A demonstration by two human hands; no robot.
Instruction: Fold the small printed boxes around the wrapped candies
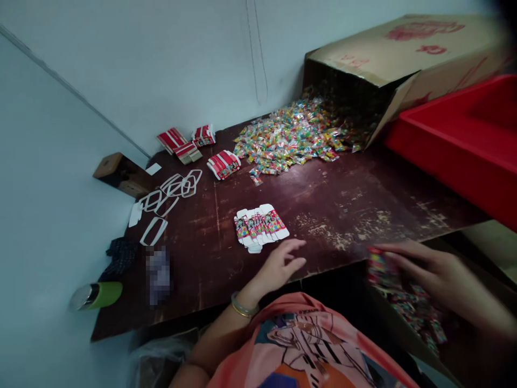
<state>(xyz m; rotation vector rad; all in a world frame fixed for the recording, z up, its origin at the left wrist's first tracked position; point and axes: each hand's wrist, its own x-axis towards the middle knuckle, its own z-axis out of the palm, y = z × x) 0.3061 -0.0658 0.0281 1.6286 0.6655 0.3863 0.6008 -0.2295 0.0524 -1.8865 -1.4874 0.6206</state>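
On a dark red bench (194,253): green bottle (108,295), lower left of the frame; red-and-white bundle (224,165), left of upper centre; flat printed cartons (260,227), fanned, centre; left hand (278,265), just below these, grip empty, fingers parted; heap of wrapped sweets (286,137), upper centre. Beyond the bench edge, lower right: small printed box (378,265), blurred, pinched in the grip of the right hand (438,275). Far right: red tray (448,156).
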